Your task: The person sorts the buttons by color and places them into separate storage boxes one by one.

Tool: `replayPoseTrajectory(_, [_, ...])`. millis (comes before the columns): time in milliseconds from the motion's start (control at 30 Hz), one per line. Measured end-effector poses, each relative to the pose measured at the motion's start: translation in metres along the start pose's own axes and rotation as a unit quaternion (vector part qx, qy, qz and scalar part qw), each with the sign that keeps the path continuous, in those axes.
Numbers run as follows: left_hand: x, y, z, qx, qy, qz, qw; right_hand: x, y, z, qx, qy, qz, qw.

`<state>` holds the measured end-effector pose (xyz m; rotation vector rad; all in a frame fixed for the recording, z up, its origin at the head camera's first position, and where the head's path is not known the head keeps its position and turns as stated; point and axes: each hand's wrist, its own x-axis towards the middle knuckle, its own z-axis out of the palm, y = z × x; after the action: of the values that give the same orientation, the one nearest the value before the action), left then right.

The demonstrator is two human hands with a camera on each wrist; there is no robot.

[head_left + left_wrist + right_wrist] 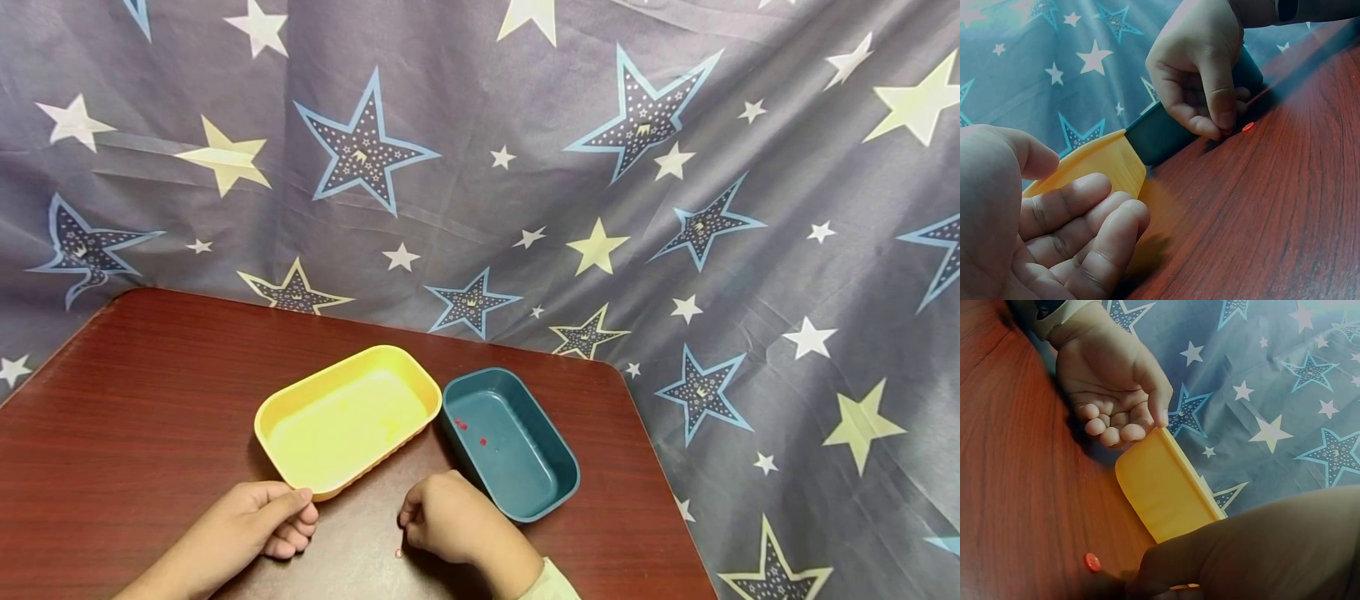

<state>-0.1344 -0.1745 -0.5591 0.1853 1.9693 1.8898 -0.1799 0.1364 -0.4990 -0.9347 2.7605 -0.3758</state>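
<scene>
My left hand (258,521) pinches the near corner of a yellow tray (273,400), thumb on the rim and fingers curled beside the outer wall. In the left wrist view, the right hand (1200,69) has thumb and fingertips together low over the table, with a speck of red showing between them, apparently a small button. Close by on the wood lies one small red button (1092,562), also visible in the left wrist view. Beside the right hand stands a dark teal tray (551,454) with several tiny red pieces (483,442) inside.
The two trays stand with their ends close together on a reddish-brown wooden table (150,400). A grey curtain (480,208) printed with stars hangs behind the table and along its right side.
</scene>
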Motion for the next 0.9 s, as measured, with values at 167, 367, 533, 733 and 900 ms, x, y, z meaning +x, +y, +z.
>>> replayPoseTrajectory(167, [0.0,0.0,0.0,0.0,0.0,-0.003,1.0,-0.002,0.0,-0.005,0.013,-0.004,0.0,1.0])
replayPoseTrajectory(367, [0.0,0.001,0.0,0.0,0.001,-0.002,1.0,-0.003,0.0,-0.01,0.037,-0.007,0.001,0.999])
replayPoseTrajectory(533, [0.0,0.001,0.0,0.002,0.001,-0.002,1.0,-0.004,0.002,-0.011,0.052,-0.004,0.001,0.999])
replayPoseTrajectory(733, [0.0,0.001,0.0,0.002,0.001,0.0,1.0,-0.005,0.003,-0.012,0.07,0.003,0.007,0.998])
replayPoseTrajectory(900, [0.0,0.0,0.0,0.001,0.001,-0.001,1.0,-0.005,0.004,-0.015,0.087,0.015,0.007,0.996])
